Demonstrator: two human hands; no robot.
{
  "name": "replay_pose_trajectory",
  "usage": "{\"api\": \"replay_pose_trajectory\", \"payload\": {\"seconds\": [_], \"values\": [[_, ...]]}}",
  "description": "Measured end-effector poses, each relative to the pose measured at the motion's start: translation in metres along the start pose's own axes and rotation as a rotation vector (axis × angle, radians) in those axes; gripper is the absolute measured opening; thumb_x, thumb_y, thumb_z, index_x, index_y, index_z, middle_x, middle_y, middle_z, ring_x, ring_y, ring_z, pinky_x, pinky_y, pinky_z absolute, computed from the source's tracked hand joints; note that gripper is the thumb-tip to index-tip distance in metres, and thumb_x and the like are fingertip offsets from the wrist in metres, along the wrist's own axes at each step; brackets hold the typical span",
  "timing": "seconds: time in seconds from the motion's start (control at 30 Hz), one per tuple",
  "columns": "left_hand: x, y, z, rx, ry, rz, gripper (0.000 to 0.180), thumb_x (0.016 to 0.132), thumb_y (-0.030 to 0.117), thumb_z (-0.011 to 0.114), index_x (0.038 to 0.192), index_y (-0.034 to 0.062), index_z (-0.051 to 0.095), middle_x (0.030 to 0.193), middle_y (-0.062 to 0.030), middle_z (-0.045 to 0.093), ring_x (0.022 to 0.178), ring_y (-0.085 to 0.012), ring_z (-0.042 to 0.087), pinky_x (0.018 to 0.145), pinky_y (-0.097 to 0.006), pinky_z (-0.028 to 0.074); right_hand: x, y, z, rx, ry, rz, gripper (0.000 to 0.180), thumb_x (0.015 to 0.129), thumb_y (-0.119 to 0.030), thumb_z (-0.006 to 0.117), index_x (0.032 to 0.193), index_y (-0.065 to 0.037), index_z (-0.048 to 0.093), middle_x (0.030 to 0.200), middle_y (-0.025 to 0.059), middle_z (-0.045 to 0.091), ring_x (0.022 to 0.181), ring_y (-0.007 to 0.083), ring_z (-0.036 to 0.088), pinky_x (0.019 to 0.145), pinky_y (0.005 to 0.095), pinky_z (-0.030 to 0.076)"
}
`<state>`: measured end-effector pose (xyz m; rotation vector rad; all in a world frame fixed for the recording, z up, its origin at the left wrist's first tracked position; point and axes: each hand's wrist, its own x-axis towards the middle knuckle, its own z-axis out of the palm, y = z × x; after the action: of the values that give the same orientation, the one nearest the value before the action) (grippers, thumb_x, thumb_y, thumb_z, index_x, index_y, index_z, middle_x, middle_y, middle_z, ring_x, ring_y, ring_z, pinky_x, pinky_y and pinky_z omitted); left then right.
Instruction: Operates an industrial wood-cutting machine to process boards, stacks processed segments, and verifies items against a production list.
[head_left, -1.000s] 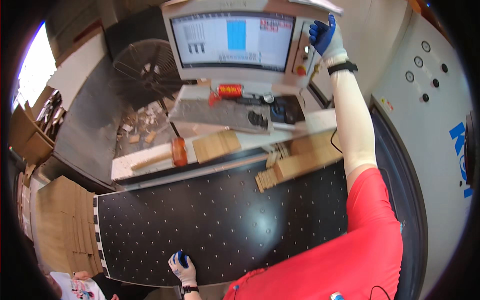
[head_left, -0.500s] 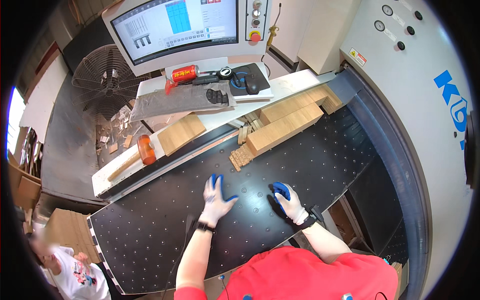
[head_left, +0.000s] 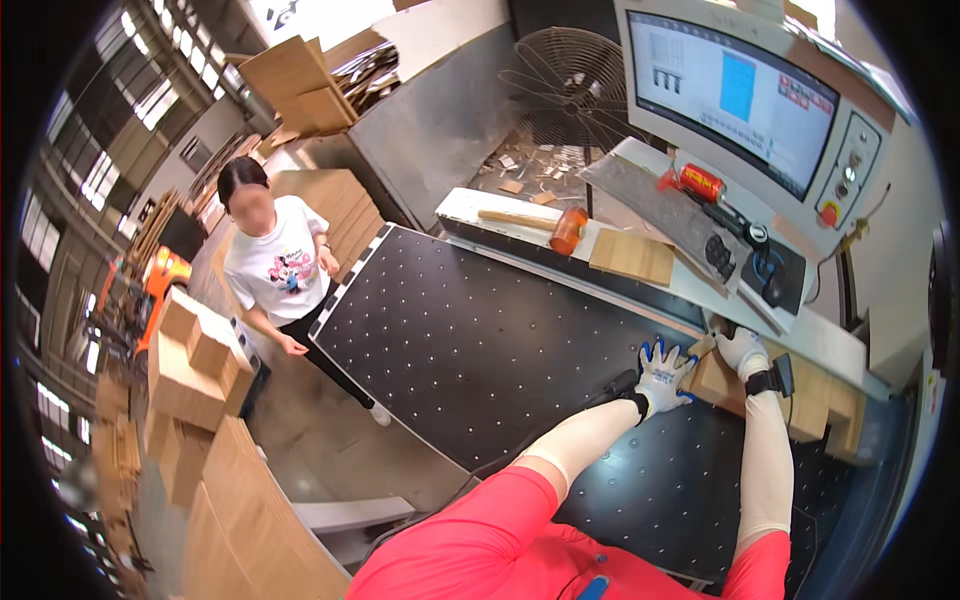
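Observation:
My left hand (head_left: pixel 664 382), in a white glove with blue fingertips, is spread over the black table beside the near end of the wooden blocks. Its fingers are apart and nothing is in them. A few small wood strips (head_left: pixel 703 346) lie by its fingertips. My right hand (head_left: pixel 740 354), gloved alike, reaches over the long wooden block (head_left: pixel 718 384) to the gap along the white beam. Its fingers curl in there, and what they grip is hidden. More wooden blocks (head_left: pixel 808 412) extend to the right.
The black studded table (head_left: pixel 480 340) stretches left. On the white beam (head_left: pixel 468 205) lie an orange-headed mallet (head_left: pixel 567 232) and a flat board (head_left: pixel 632 257). A monitor (head_left: pixel 735 95), red can (head_left: pixel 700 182) and mouse stand behind. A person (head_left: pixel 285 260) stands at the table's left end.
My view has swung left, bringing the person and stacked boards fully in. Both hands have moved from the bare tabletop to the wooden blocks; the right now reaches over them.

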<state>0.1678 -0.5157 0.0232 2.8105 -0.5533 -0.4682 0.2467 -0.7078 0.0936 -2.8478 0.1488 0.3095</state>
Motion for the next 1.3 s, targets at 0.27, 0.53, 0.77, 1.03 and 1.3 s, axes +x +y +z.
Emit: {"api": "replay_pose_trajectory", "payload": {"seconds": [0.27, 0.53, 0.77, 1.03, 1.3], "values": [[-0.007, -0.017, 0.001, -0.015, 0.044, 0.007, 0.078, 0.091, 0.065, 0.059, 0.160, 0.0330, 0.040, 0.167, -0.0157, 0.031, 0.153, -0.0537, 0.013, 0.117, -0.076, 0.004, 0.054, -0.030, 0.030, -0.340, -0.249, -0.062, 0.071, 0.088, -0.059, 0.059, 0.132, -0.003, 0.068, 0.133, 0.0281, 0.065, 0.130, 0.0428, 0.059, 0.112, 0.0443, 0.044], [-0.028, -0.084, 0.028, -0.176, 0.306, 0.068, 0.070, 0.085, 0.059, 0.067, 0.148, 0.0297, 0.057, 0.157, -0.0187, 0.042, 0.149, -0.0532, 0.022, 0.120, -0.071, 0.012, 0.085, -0.023, 0.049, -0.229, -0.498, -0.108, 0.076, 0.088, -0.068, 0.062, 0.123, -0.001, 0.072, 0.120, 0.0240, 0.073, 0.114, 0.0386, 0.067, 0.094, 0.0394, 0.050], [-0.073, -0.169, 0.034, -0.214, 0.420, -0.018, 0.068, 0.082, 0.058, 0.068, 0.144, 0.0307, 0.061, 0.155, -0.0168, 0.045, 0.147, -0.0525, 0.027, 0.120, -0.071, 0.015, 0.086, -0.078, 0.077, -0.012, -0.592, 0.138, 0.053, 0.092, -0.049, 0.071, 0.099, 0.003, 0.077, 0.085, 0.0145, 0.076, 0.073, 0.0259, 0.073, 0.064, 0.0368, 0.056], [-0.120, -0.253, 0.008, -0.242, 0.473, -0.082, 0.069, 0.083, 0.055, 0.068, 0.146, 0.0296, 0.058, 0.152, -0.0176, 0.046, 0.147, -0.0510, 0.027, 0.119, -0.071, 0.015, 0.081, -0.128, 0.147, -0.242, -0.011, 0.273, 0.057, 0.093, -0.043, 0.072, 0.130, -0.002, 0.058, 0.109, 0.0185, 0.074, 0.088, 0.0345, 0.075, 0.070, 0.0442, 0.061], [-0.140, -0.292, 0.007, -0.319, 0.441, -0.144, 0.067, 0.085, 0.053, 0.067, 0.145, 0.0252, 0.059, 0.153, -0.0207, 0.044, 0.148, -0.0529, 0.025, 0.121, -0.069, 0.014, 0.019, -0.178, 0.163, -0.193, 0.241, 0.222, 0.087, 0.083, -0.042, 0.078, 0.153, -0.004, 0.044, 0.143, 0.0265, 0.057, 0.128, 0.0425, 0.059, 0.107, 0.0504, 0.048]]}}
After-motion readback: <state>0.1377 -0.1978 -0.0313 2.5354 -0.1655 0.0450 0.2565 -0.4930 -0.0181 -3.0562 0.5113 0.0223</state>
